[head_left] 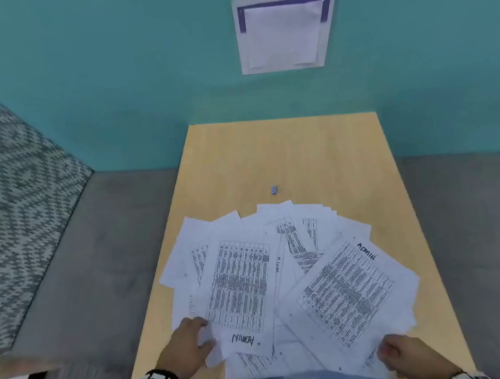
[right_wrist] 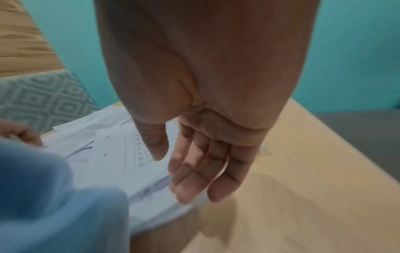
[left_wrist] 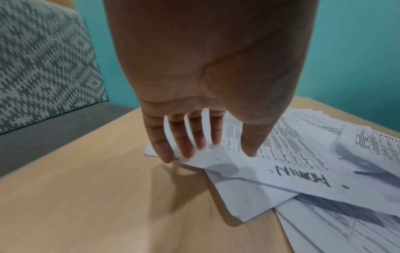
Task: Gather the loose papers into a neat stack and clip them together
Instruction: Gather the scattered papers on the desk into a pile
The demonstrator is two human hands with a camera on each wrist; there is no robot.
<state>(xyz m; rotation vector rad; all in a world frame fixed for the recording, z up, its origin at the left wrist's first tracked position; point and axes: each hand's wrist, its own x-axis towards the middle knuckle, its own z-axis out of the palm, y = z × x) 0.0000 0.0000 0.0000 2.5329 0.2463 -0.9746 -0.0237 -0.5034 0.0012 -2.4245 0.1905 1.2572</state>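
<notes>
Several loose printed sheets [head_left: 277, 269] lie fanned over the near half of a light wooden table [head_left: 284, 152]; two carry the handwritten word ADMIN. A small binder clip [head_left: 275, 189] lies alone on the table just beyond the papers. My left hand [head_left: 193, 342] [left_wrist: 194, 147] sits at the papers' near left edge, fingers straight, fingertips touching the edge of the top ADMIN sheet [left_wrist: 281, 171]. My right hand [head_left: 399, 353] [right_wrist: 194, 178] is at the papers' near right corner with straight fingers against the sheets' edge [right_wrist: 134, 171]. Neither hand grips anything.
The table stands against a teal wall [head_left: 119, 80] with a framed paper notice [head_left: 284, 30] on it. A grey bench seat [head_left: 86, 258] runs along both sides, with a patterned cushion [head_left: 17, 189] on the left. The far half of the table holds only the clip.
</notes>
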